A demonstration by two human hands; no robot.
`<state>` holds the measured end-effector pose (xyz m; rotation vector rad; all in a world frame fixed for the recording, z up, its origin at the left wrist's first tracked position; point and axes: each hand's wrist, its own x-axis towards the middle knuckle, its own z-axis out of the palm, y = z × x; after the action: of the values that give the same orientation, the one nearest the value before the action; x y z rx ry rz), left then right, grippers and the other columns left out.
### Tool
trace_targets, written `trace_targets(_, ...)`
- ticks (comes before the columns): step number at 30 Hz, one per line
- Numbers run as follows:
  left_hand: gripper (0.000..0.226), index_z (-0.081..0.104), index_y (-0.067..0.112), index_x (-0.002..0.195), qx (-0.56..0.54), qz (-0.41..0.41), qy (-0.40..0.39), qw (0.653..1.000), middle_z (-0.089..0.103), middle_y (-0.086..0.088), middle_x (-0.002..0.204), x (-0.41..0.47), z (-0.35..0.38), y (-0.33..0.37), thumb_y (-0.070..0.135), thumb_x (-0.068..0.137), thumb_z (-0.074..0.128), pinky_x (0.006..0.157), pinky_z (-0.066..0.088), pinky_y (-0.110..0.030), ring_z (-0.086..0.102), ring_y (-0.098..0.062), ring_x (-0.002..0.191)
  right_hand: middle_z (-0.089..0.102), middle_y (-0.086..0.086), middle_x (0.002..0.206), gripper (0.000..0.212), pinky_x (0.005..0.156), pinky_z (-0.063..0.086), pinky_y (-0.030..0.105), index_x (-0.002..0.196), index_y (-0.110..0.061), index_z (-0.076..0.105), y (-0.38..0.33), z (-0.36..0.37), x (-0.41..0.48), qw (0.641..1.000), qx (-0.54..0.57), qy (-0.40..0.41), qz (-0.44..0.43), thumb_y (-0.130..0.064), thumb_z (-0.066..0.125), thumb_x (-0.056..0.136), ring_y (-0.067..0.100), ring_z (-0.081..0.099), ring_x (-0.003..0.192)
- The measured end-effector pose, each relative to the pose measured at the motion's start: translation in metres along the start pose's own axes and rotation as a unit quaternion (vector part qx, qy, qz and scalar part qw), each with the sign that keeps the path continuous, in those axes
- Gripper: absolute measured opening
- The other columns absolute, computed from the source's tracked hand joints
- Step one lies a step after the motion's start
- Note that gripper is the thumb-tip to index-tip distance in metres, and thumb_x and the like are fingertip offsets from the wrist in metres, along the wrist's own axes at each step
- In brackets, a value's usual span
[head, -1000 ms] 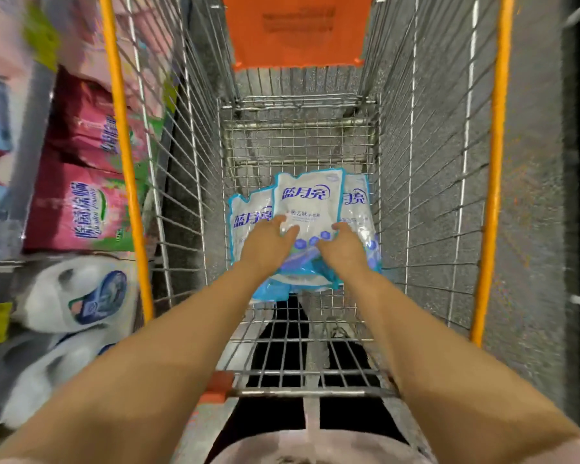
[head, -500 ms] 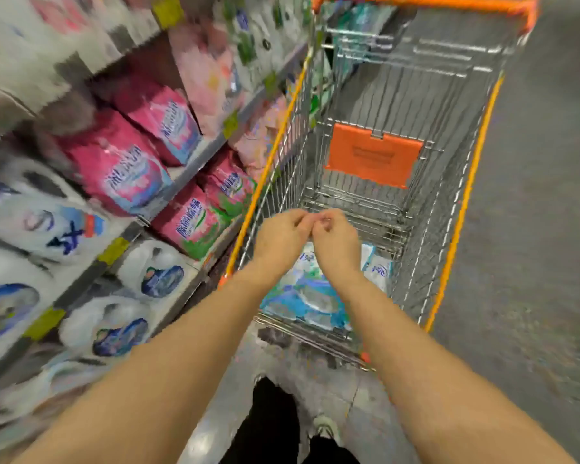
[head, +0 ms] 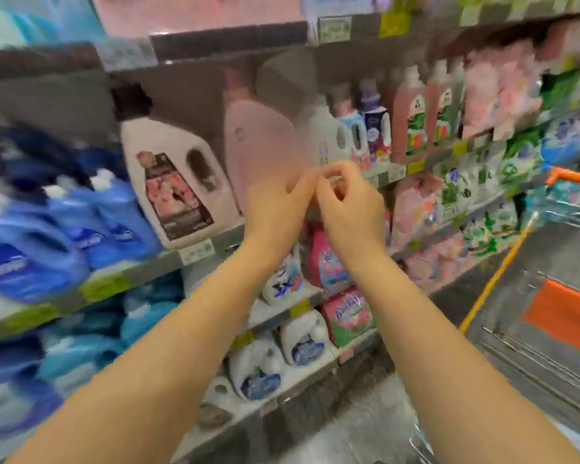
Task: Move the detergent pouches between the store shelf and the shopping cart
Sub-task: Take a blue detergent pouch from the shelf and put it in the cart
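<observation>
Head view: my left hand [head: 275,209] and right hand [head: 352,209] are raised together in front of the shelf [head: 198,252], fingers curled and fingertips touching. Whether they pinch anything I cannot tell through the blur. Pink pouches [head: 347,316] sit on the lower shelf levels just beyond my wrists. The cart [head: 496,276] stands at the right, near the shelf.
</observation>
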<state>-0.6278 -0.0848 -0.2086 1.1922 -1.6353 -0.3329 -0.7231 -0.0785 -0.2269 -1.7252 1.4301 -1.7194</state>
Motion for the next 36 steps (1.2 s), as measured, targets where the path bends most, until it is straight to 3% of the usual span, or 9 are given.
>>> trace_targets(5, 0.018, 0.063, 0.02, 0.077, 0.087, 0.05, 0.059, 0.993, 0.058, 0.01, 0.064, 0.043, -0.138, -0.034, 0.025, 0.091, 0.054, 0.062, 0.038, -0.019, 0.052, -0.001, 0.065, 0.054, -0.016, 0.065, 0.009, 0.062, 0.038, 0.023, 0.083, -0.027, 0.054, -0.085, 0.107, 0.022, 0.994, 0.063, -0.032, -0.078, -0.023, 0.055, 0.091, 0.007, 0.053, 0.068)
trace_targets(10, 0.015, 0.06, 0.031, 0.073, 0.1, 0.079, 0.121, 0.984, 0.06, 0.013, 0.065, 0.08, -0.229, -0.059, 0.03, 0.086, 0.055, 0.064, 0.045, -0.017, 0.057, -0.003, 0.066, 0.062, -0.006, 0.073, 0.014, 0.074, 0.05, 0.045, 0.084, -0.019, 0.062, -0.139, 0.175, 0.048, 0.983, 0.085, -0.065, -0.146, -0.025, 0.052, 0.092, 0.016, 0.062, 0.076)
trace_targets(13, 0.011, 0.056, 0.037, 0.072, 0.111, 0.099, 0.152, 0.977, 0.064, 0.011, 0.069, 0.104, -0.258, -0.067, 0.035, 0.083, 0.055, 0.073, 0.05, -0.027, 0.062, -0.007, 0.07, 0.06, -0.008, 0.07, 0.014, 0.074, 0.05, 0.04, 0.083, -0.018, 0.063, -0.158, 0.202, 0.076, 0.978, 0.085, -0.067, -0.179, -0.025, 0.054, 0.091, 0.014, 0.06, 0.074)
trace_targets(16, 0.002, 0.057, 0.029, 0.092, 0.152, 0.121, 0.177, 0.965, 0.06, 0.014, 0.079, 0.135, -0.278, -0.072, 0.03, 0.089, 0.058, 0.074, 0.046, -0.019, 0.058, 0.002, 0.073, 0.055, -0.014, 0.066, 0.01, 0.069, 0.044, 0.028, 0.084, -0.025, 0.059, -0.176, 0.225, 0.111, 0.971, 0.076, -0.083, -0.21, -0.028, 0.053, 0.092, 0.011, 0.057, 0.072)
trace_targets(18, 0.014, 0.051, 0.028, 0.103, 0.166, 0.121, 0.194, 0.959, 0.057, 0.012, 0.088, 0.16, -0.289, -0.077, 0.029, 0.09, 0.056, 0.072, 0.044, -0.017, 0.054, 0.003, 0.077, 0.055, -0.015, 0.069, 0.007, 0.066, 0.041, 0.027, 0.089, -0.025, 0.058, -0.184, 0.238, 0.137, 0.966, 0.072, -0.101, -0.226, -0.029, 0.053, 0.091, 0.011, 0.056, 0.073)
trace_targets(20, 0.026, 0.046, 0.027, 0.115, 0.182, 0.097, 0.2, 0.958, 0.054, 0.005, 0.101, 0.188, -0.296, -0.081, 0.032, 0.09, 0.055, 0.078, 0.046, -0.025, 0.055, -0.007, 0.087, 0.055, -0.014, 0.073, 0.01, 0.063, 0.038, 0.024, 0.099, -0.024, 0.057, -0.191, 0.25, 0.167, 0.964, 0.063, -0.114, -0.233, -0.029, 0.053, 0.091, 0.011, 0.055, 0.075)
trace_targets(24, 0.055, 0.033, 0.02, 0.137, 0.256, 0.059, 0.201, 0.944, 0.045, -0.004, 0.124, 0.243, -0.312, -0.09, 0.032, 0.089, 0.058, 0.094, 0.044, -0.038, 0.05, -0.021, 0.111, 0.062, 0.001, 0.106, 0.036, 0.072, 0.034, 0.027, 0.123, -0.019, 0.046, -0.201, 0.281, 0.232, 0.962, 0.02, -0.155, -0.224, -0.03, 0.054, 0.09, 0.022, 0.056, 0.096)
trace_targets(30, 0.081, 0.013, 0.023, 0.148, 0.352, -0.015, 0.184, 0.918, 0.029, -0.007, 0.15, 0.295, -0.345, -0.121, 0.036, 0.086, 0.063, 0.11, 0.031, -0.038, 0.035, -0.025, 0.133, 0.048, 0.011, 0.134, 0.069, 0.078, 0.035, 0.029, 0.144, -0.015, 0.021, -0.209, 0.334, 0.286, 0.946, -0.039, -0.251, -0.202, -0.032, 0.058, 0.089, 0.029, 0.05, 0.115)
trace_targets(36, 0.096, 0.0, 0.027, 0.149, 0.389, -0.094, 0.108, 0.91, 0.021, -0.003, 0.155, 0.336, -0.367, -0.138, 0.046, 0.081, 0.066, 0.107, 0.032, -0.036, 0.033, -0.024, 0.135, 0.032, 0.016, 0.144, 0.091, 0.099, 0.041, 0.041, 0.149, -0.014, -0.001, -0.227, 0.362, 0.312, 0.954, -0.063, -0.203, -0.209, -0.032, 0.062, 0.085, 0.033, 0.043, 0.124)
